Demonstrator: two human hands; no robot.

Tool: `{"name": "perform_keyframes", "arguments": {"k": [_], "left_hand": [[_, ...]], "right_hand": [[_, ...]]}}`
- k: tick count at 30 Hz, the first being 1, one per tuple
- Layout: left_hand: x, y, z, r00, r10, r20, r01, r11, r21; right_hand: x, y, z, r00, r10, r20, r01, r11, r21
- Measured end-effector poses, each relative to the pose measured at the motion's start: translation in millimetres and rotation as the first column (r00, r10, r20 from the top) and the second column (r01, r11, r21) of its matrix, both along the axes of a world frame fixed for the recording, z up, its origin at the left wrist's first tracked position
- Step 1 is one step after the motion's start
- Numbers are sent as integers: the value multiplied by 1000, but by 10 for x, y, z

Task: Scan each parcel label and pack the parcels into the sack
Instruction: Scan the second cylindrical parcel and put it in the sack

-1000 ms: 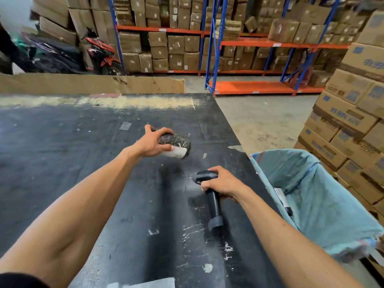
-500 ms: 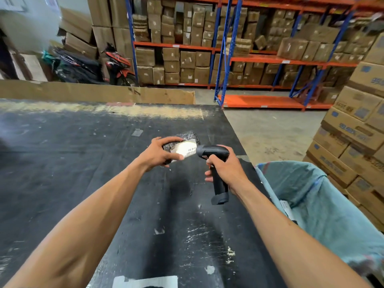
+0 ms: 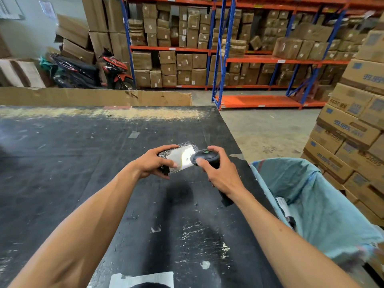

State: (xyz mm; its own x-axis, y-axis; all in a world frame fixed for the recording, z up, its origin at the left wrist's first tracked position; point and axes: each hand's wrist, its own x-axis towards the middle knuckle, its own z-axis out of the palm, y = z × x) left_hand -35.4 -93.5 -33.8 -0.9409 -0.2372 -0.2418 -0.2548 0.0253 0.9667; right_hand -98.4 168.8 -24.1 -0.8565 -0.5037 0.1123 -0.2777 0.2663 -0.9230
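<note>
While left hand held parcel above worktop, left of sack, right hand gripped scanner touching label. Parcel judged light, soft, film-slick; best pinched across short ends, label clear.

Left hand holds a parcel (label up) against the right hand's scanner.
</note>
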Motion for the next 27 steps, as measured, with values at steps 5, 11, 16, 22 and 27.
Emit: {"name": "perform_keyframes", "arguments": {"k": [5,11,16,22,27], "left_hand": [[24,18,11,1000,17,17,-17,1000,17],[67,14,6,999,32,17,-32,999,6],[73,30,29,999,38,10,-38,999,-14],[69,48,33,998,55,-6,-55,998,-31],[61,52,27,998,55,-5,-55,998,-39]], "right_hand": [[45,-15,-41,998,4,-56,-4,1000,0],[80,5,19,998,-10,-58,8,1000,-24],[77,3,19,999,-3,-40,1,999,-45],[49,2,-18,999,-3,-50,2,1000,-28],[28,14,-46,999,-14,-35,13,999,-32]]}}
